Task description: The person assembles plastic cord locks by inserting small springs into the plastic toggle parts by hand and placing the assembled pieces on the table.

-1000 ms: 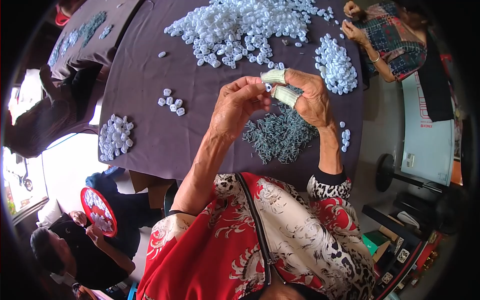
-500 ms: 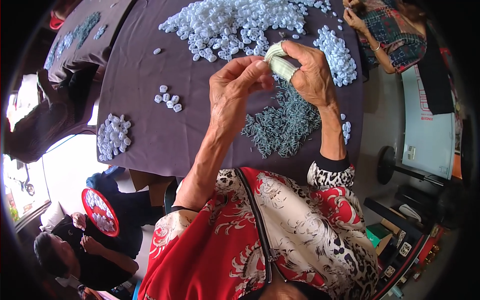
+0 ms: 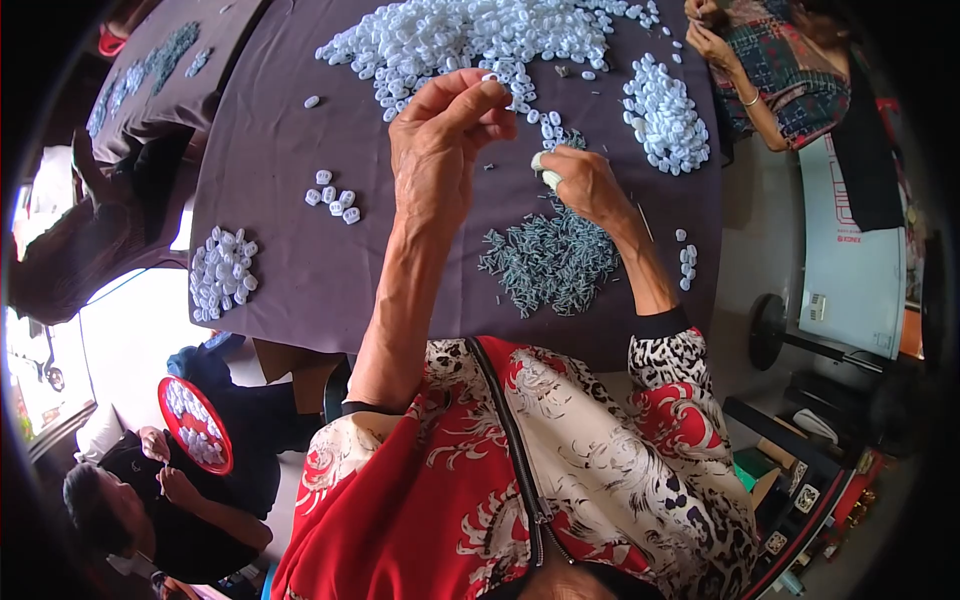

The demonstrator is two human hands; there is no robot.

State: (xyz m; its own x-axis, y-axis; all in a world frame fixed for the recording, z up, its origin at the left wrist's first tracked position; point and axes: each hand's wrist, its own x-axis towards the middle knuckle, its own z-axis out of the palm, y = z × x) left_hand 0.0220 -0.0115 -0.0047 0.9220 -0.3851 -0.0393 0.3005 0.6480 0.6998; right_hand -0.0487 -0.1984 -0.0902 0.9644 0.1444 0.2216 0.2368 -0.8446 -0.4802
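Note:
My left hand point(image 3: 440, 140) is raised over the table, thumb and forefinger pinched on a small white oval plastic piece point(image 3: 490, 78). The large heap of similar white pieces point(image 3: 470, 35) lies behind it. My right hand point(image 3: 595, 188) is curled low over a pile of small dark grey pins or screws point(image 3: 555, 260). A pale green ribbed knit cover point(image 3: 546, 168) shows at its thumb and forefinger. The fingertips are partly hidden, so anything inside that grip cannot be made out. A thin light sliver shows beside the right wrist.
White pieces also lie in a right-hand pile point(image 3: 665, 115), a small group point(image 3: 333, 196) and a front-left pile point(image 3: 223, 272) on the dark tablecloth point(image 3: 400, 290). Another person's hands point(image 3: 715, 45) are at the far right. A seated person at lower left has a red tray point(image 3: 165, 415).
My hands have parted. The left has moved up and left from the knit cover, now pinching a white piece; the right has come down toward the dark pile, fingers curled.

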